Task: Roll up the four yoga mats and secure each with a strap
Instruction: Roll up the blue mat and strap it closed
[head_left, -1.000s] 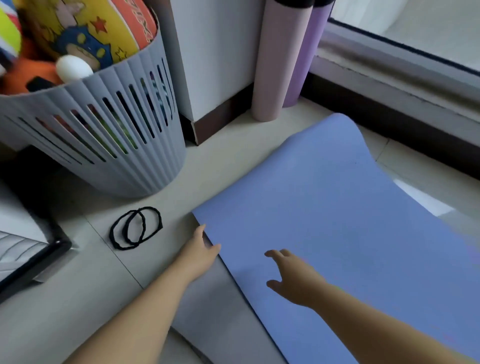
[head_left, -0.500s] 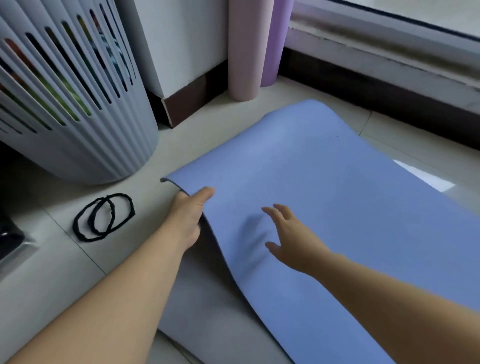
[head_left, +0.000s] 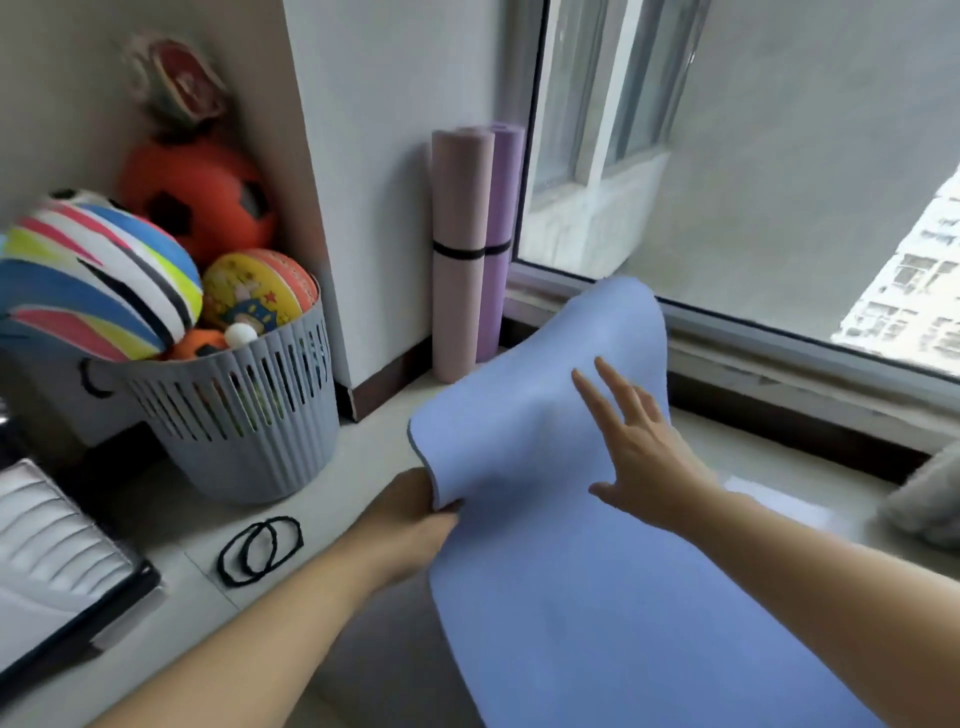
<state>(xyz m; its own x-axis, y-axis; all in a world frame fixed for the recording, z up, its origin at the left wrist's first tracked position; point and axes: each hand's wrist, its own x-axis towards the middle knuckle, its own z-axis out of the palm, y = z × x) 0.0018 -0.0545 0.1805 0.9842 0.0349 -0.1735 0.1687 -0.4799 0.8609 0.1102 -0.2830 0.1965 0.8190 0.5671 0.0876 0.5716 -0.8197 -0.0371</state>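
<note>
The blue mat (head_left: 545, 597) lies on the floor from the near right toward the window, and its far end is lifted and bends upward. The left hand (head_left: 410, 525) grips the left edge of this raised end; its fingers go behind the mat and are hidden, so I cannot tell how they lie there. The right hand (head_left: 644, 457) rests flat on the upper face, with the fingers straight and spread apart.

Two rolls, pink (head_left: 460, 260) and purple (head_left: 501, 234), stand upright in the far corner, each with a black band. Two black straps (head_left: 260, 551) lie on the floor, left of the left hand and near the basket (head_left: 249, 426).

I think the rolling of this mat has not really started. Only the left edge is held, so the first turn may go crooked and the roll may become a cone. The flat right hand may slide, and then the end falls back. The raised end is close to the standing rolls and may push them over. A loose roll may also spring open when one hand goes for a strap.
</note>
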